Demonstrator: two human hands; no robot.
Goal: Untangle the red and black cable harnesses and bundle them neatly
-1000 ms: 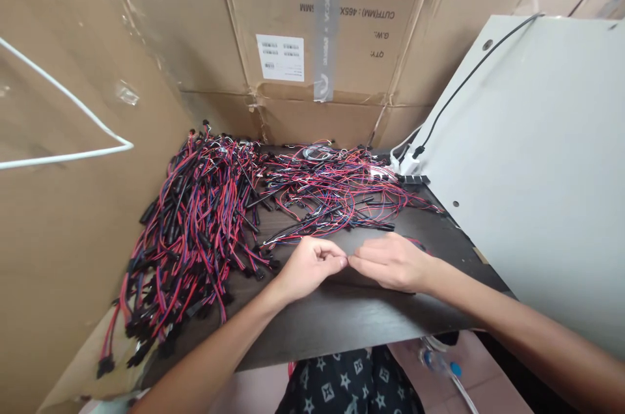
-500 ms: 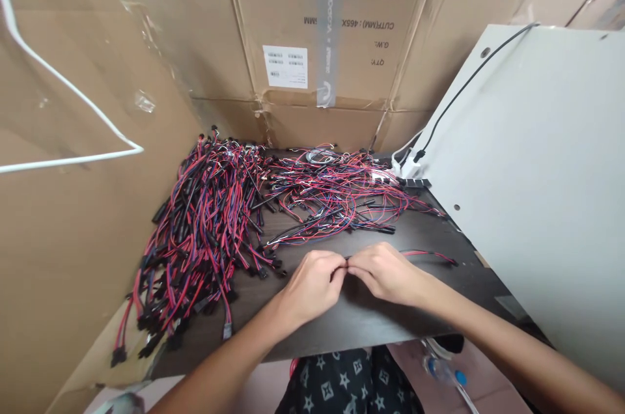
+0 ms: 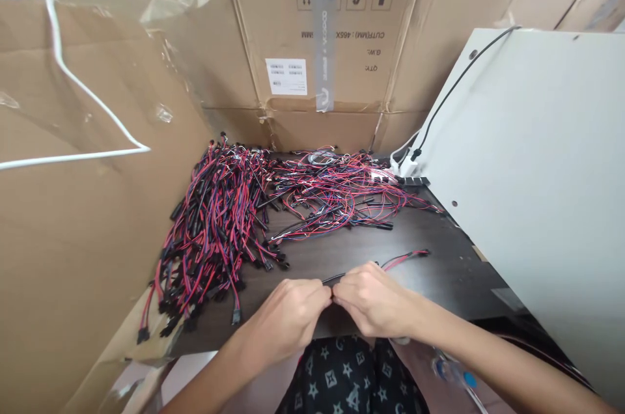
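Note:
Close together above the front of the dark table (image 3: 288, 264), my left hand (image 3: 297, 310) and my right hand (image 3: 368, 300) both have their fingers pinched shut on one wire harness. Its black cable (image 3: 333, 278) shows in a short arc between the two hands. Past my right hand come its red and black wires (image 3: 403, 258), with a small black connector at the tip. My fingertips almost meet and hide the part they grip.
A big heap of red and blue wire harnesses (image 3: 219, 206) lies on the left, with a looser wire pile (image 3: 336, 186) at the back. Cardboard boxes (image 3: 254, 23) wall the back and left; a white panel (image 3: 532, 160) stands right. A charger (image 3: 409, 166) sits by the panel.
Both hands have come nearer to me, toward the table's front edge, with the wire harness. More black cable shows between them. The camera view has shifted a little.

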